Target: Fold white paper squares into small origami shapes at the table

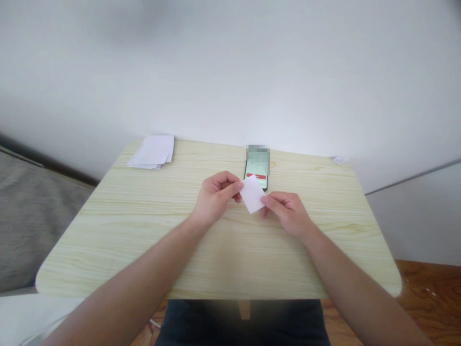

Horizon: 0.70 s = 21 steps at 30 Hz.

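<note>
A small white square of paper (252, 194) is held between both my hands over the middle of a pale wooden table (144, 230). My left hand (216, 197) pinches its left corner with thumb and fingers curled. My right hand (288, 211) pinches its lower right edge. Just behind the paper a phone (258, 171) lies flat on the table with its screen lit, partly covered by the paper.
A stack of white paper sheets (153, 151) lies at the table's far left corner. A tiny paper scrap (340, 160) sits at the far right edge. A white wall stands behind, a grey sofa (32, 216) at left, wooden floor (428, 298) at right.
</note>
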### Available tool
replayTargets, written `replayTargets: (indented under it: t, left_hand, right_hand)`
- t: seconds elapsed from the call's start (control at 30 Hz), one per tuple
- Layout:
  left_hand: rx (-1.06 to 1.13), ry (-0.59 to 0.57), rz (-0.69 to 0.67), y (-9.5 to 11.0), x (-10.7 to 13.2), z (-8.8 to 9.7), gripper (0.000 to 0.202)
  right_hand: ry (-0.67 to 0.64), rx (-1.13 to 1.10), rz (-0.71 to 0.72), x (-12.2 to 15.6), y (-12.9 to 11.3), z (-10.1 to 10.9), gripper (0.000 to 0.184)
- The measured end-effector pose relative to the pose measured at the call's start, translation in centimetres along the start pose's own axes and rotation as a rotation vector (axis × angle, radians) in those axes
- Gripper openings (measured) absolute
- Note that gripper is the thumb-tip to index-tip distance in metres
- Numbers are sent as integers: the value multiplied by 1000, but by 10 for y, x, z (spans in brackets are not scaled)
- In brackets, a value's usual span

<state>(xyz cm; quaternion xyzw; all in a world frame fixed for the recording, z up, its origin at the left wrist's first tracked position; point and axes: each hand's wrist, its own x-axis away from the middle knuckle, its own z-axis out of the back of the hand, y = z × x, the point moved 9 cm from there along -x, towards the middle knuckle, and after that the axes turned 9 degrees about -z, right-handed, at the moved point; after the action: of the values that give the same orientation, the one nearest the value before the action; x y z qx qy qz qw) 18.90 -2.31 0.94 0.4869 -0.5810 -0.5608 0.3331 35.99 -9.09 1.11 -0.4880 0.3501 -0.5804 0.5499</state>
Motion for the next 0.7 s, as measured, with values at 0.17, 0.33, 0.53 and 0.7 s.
replayTargets:
  t: [0.17, 0.33, 0.53, 0.7]
  left_hand:
    - [50, 5, 20, -5, -1, 1, 19]
    - [67, -198, 99, -8, 5, -16, 13]
    - [88, -578, 241, -8, 29, -49, 17]
    - [8, -479, 165, -5, 20, -42, 19]
  right_hand:
    - [32, -66, 4, -3, -1, 4, 40]
    - [186, -153, 5, -5, 2, 20, 31]
    - [212, -138, -25, -4, 7, 23, 26]
    - [26, -107, -52, -2, 7, 3, 23]
